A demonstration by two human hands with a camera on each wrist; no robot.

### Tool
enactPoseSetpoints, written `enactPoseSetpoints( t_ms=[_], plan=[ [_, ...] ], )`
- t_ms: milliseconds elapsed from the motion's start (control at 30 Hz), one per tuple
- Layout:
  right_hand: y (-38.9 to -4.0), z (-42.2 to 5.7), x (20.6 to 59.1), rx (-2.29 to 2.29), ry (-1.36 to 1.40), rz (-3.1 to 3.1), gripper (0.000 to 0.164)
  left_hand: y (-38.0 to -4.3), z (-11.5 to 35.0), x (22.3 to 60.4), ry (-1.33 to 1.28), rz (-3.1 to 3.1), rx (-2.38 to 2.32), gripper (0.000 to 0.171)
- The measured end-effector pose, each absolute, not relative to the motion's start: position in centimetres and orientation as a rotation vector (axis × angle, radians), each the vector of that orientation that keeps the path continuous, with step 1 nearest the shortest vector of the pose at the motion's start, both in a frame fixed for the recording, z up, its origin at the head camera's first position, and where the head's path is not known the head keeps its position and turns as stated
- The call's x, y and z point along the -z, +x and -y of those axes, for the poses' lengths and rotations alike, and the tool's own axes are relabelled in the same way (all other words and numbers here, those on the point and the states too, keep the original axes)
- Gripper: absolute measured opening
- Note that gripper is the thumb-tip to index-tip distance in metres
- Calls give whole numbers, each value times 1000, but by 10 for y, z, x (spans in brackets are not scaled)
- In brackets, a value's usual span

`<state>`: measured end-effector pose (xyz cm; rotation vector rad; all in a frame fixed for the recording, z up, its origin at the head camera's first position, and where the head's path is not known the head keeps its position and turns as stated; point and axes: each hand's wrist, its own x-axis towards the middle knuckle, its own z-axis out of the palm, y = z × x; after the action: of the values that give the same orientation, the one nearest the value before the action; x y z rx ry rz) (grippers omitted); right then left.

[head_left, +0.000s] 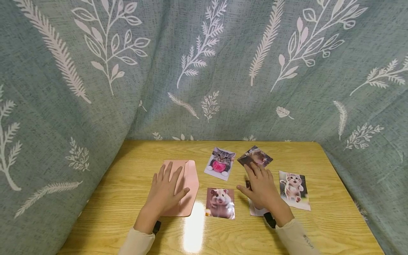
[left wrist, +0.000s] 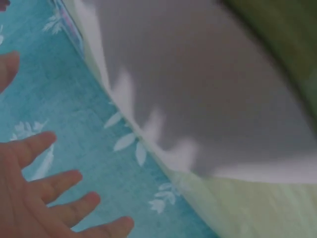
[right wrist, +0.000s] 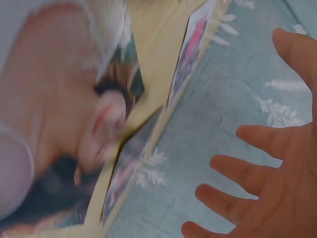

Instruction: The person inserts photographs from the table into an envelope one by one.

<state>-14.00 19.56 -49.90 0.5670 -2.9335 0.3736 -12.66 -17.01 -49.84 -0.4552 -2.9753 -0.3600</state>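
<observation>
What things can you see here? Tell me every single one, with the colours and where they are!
pink envelope: one, pink, under the left hand's spread
tabby cat photo: one, grey and pinkish-red, far middle of the table
hamster photo: one, brown and white, between the hands
kitten photo: one, orange-white, right of the right hand
tilted photo: one, dark brown, beyond the right hand
half-hidden photo: one, colours mostly covered, beneath the right hand
table: one, yellow wood, below everything
leafy cloth: grey-green with white leaves, behind and beside the table
wristbands: two, black, at the wrists
sleeves: two, cream, on the forearms
hands: two, bare, left over the envelope, right over photos
</observation>
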Motion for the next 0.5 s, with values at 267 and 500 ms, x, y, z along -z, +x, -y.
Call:
enactPoseSetpoints(
  t_ms=[267,500],
  plan=[
    [-130,-180,506,-455,666,2944,84,-112,189,508,-546,2944,482,81],
    [-124,-174,514,-477,729,2984,81,-103,202,515,-507,3031,559,84]
  ],
)
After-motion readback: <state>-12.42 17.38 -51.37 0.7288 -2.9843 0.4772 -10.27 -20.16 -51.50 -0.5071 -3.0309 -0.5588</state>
